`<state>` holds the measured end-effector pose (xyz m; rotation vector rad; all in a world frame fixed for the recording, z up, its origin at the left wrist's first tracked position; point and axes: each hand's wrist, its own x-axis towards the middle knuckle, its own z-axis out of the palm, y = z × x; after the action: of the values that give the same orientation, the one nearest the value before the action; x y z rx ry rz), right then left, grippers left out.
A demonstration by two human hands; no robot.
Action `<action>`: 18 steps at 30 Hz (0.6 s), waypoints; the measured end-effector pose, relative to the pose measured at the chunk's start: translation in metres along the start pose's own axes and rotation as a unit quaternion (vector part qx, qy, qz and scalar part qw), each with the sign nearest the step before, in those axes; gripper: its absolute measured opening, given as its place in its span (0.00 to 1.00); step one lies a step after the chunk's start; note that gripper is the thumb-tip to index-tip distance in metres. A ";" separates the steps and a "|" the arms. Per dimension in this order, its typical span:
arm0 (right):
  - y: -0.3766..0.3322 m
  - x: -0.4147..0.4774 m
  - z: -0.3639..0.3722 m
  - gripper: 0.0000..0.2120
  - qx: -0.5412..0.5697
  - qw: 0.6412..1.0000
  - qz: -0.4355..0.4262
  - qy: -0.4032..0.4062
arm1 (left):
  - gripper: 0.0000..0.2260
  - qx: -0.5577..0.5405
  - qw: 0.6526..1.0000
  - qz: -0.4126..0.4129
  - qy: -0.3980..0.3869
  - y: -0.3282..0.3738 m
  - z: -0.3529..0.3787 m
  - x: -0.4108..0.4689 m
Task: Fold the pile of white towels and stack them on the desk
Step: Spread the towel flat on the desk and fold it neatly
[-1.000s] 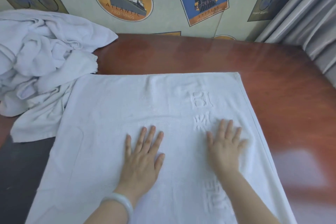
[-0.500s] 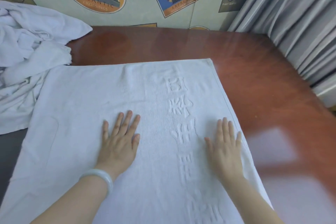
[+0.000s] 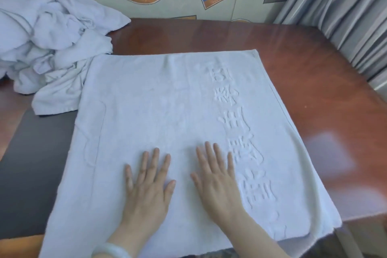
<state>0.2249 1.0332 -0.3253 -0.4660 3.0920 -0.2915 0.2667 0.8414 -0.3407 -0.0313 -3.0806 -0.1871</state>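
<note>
Pressed left hand (image 3: 146,190) and right hand (image 3: 217,182) flat on the spread towel (image 3: 167,100) at 6 o'clock, fingers straight, gripping nothing. Looked barely begun: no stack on the desk (image 3: 293,58), crumpled pile (image 3: 48,44) at 10 o'clock

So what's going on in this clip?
A person has one white towel spread flat on the desk. The left hand and right hand press on it side by side close to its near edge, fingers straight. A crumpled pile of towels sits at the far left. No folded stack is in view, so this towel's folding looks barely started.
</note>
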 end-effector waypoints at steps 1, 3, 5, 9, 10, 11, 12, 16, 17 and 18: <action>-0.011 -0.009 0.004 0.28 0.008 0.999 -0.040 -0.024 | 0.27 -0.001 1.000 0.019 -0.010 0.002 -0.001 -0.010; 0.000 -0.018 0.009 0.29 0.013 0.999 -0.014 -0.030 | 0.27 0.000 1.000 0.006 -0.020 -0.009 -0.002 -0.017; 0.030 -0.023 0.004 0.32 0.004 0.997 0.071 -0.029 | 0.27 0.006 0.999 -0.039 -0.021 -0.035 -0.004 -0.020; 0.087 -0.039 -0.016 0.38 -0.026 0.978 0.202 -0.041 | 0.29 0.027 0.993 -0.114 -0.028 -0.098 -0.007 -0.042; 0.095 -0.041 -0.020 0.39 -0.037 0.974 0.216 -0.054 | 0.29 0.034 0.991 -0.123 -0.028 -0.110 -0.010 -0.048; 0.099 -0.040 -0.024 0.39 -0.040 0.974 0.218 -0.048 | 0.29 0.039 0.990 -0.132 -0.027 -0.119 -0.014 -0.051; 0.101 -0.036 -0.027 0.37 -0.028 0.977 0.209 -0.025 | 0.29 0.038 0.989 -0.140 -0.028 -0.126 -0.018 -0.051; 0.084 0.010 -0.030 0.32 0.025 0.994 0.107 0.003 | 0.29 0.026 0.993 -0.108 -0.031 -0.123 -0.029 -0.009; 0.076 0.029 -0.031 0.31 0.023 0.996 0.082 -0.003 | 0.29 0.024 0.994 -0.098 -0.030 -0.117 -0.029 0.010; 0.068 0.050 -0.030 0.33 0.020 0.998 0.060 -0.013 | 0.30 0.020 0.995 -0.090 -0.031 -0.111 -0.028 0.030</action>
<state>0.1566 1.0884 -0.3071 -0.2789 3.0657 -0.3413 0.2353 0.7283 -0.3243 0.2474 -3.1455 -0.1350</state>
